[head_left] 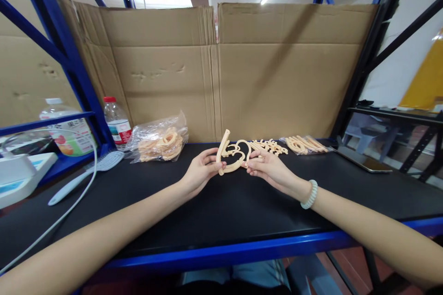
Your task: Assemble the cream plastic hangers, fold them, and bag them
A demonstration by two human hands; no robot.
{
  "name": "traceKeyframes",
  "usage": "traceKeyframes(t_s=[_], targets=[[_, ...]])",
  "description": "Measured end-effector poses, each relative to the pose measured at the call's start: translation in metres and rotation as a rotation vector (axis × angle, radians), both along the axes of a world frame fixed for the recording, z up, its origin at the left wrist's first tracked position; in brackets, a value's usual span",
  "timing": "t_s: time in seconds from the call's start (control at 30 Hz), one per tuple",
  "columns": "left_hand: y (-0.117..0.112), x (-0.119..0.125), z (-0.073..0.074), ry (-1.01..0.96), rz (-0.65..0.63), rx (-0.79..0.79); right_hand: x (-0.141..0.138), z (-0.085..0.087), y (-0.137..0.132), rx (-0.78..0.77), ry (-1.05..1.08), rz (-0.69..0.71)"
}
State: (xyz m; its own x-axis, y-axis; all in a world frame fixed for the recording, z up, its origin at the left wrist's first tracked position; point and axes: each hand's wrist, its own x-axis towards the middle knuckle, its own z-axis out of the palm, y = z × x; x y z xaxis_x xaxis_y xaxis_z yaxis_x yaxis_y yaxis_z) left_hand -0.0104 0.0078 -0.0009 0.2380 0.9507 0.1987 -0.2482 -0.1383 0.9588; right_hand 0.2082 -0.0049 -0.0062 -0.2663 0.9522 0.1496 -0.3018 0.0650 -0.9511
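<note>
My left hand (200,169) is closed on a pale, wood-coloured straight stick (224,143), which stands tilted between thumb and fingers. A curved piece of the same colour (234,166) reaches from the stick's lower end toward the other hand. My right hand (272,169), with a coiled bracelet (312,194) on its wrist, pinches a pale arched piece (248,146). Whether the held parts are joined to each other I cannot tell. Just behind the hands lie several small loose pale pieces (273,146), partly hidden by the fingers.
A clear bag of pale rings (161,143) lies at the back left, and a flat bag of rings and sticks (306,144) at the back right. A red-capped bottle (116,122), a fly swatter (86,175) and a white cable (74,203) are left. Cardboard (284,73) walls the back.
</note>
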Motion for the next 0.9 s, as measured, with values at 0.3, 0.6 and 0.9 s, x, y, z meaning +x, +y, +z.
traceKeyframes(t_s=[0.3,0.6,0.9], targets=[[-0.016,0.01,-0.006,0.223,-0.017,0.176,-0.001,-0.003,-0.001,0.066,-0.107,0.04],[-0.015,0.011,-0.014,0.381,-0.053,0.321,-0.006,-0.003,-0.007,0.015,-0.162,0.222],[-0.02,0.011,-0.014,0.39,-0.023,0.345,-0.005,-0.002,-0.009,-0.041,-0.146,0.27]])
